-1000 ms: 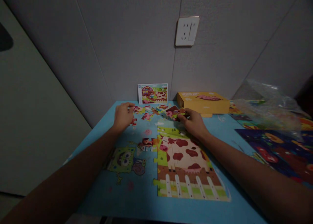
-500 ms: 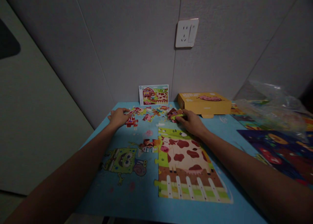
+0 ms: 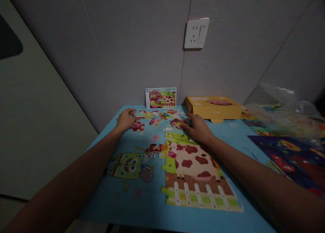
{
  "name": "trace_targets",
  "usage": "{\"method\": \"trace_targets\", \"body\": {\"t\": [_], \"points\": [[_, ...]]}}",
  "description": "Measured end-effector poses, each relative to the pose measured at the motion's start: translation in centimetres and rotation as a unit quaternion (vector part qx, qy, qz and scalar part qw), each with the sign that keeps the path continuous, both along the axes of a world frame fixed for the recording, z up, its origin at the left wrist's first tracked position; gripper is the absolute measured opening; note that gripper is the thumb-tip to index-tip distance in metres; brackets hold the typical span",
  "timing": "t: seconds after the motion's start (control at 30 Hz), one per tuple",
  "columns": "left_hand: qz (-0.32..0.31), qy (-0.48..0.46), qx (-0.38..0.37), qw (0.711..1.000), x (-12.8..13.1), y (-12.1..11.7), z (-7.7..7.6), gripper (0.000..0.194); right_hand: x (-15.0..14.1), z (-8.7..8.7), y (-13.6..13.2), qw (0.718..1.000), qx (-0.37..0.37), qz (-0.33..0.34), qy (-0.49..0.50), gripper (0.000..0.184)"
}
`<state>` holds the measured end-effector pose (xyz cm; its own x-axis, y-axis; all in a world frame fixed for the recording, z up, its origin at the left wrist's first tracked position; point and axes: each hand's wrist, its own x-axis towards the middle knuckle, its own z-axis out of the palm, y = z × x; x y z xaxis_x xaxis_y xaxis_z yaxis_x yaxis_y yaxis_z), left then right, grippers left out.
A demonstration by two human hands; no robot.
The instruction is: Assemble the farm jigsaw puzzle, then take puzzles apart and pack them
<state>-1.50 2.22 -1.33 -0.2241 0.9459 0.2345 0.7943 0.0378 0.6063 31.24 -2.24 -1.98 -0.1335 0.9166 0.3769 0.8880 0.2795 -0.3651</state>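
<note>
Head view; what are the hands at?

– Left hand (image 3: 125, 120) beside a red barn piece (image 3: 137, 126), thumb and forefinger parted; right hand (image 3: 200, 128) at a dark-red puzzle piece (image 3: 177, 122), thumb and forefinger apart; whether they pinch it, cannot tell.

– And the puzzle?

– Cow section (image 3: 194, 155) joined, flat on the blue tabletop (image 3: 142, 209), nearer the viewer; farmer piece (image 3: 154, 150) at its left edge; loose pieces (image 3: 154, 121) beyond, between the hands; picture card (image 3: 162, 98) upright behind; yellow box (image 3: 215, 107) to the right.
</note>
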Motion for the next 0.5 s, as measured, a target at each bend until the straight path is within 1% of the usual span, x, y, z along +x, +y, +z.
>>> {"method": "trace_targets", "body": {"t": [0.07,0.17,0.27,0.33,0.37,0.43,0.5], "points": [[-0.011,-0.012,0.022,1.000,0.2,-0.1,0.1,0.050,0.1,-0.1,0.0,1.000,0.003,-0.002,-0.003,0.055],[-0.037,-0.027,0.049,0.998,0.7,-0.4,0.5,0.048,0.1,0.1,-0.2,1.000,0.018,0.007,0.012,0.048],[-0.087,-0.036,0.114,0.989,1.8,-1.3,1.0,0.034,-0.1,0.7,-0.5,0.997,0.058,0.025,0.054,0.039],[-0.142,-0.052,0.161,0.975,2.9,-2.2,1.3,0.029,-0.4,1.1,-0.9,0.992,0.074,0.056,0.090,0.034],[-0.177,-0.069,0.169,0.967,3.6,-2.7,1.5,0.029,-0.6,1.2,-1.2,0.988,0.073,0.080,0.107,0.034],[-0.269,-0.092,0.154,0.946,5.0,-3.7,1.6,0.031,-1.1,1.5,-1.7,0.981,0.054,0.139,0.125,0.036],[-0.345,-0.057,0.133,0.927,6.2,-4.5,1.6,0.032,-1.5,1.5,-2.1,0.975,0.031,0.183,0.119,0.035]]}}
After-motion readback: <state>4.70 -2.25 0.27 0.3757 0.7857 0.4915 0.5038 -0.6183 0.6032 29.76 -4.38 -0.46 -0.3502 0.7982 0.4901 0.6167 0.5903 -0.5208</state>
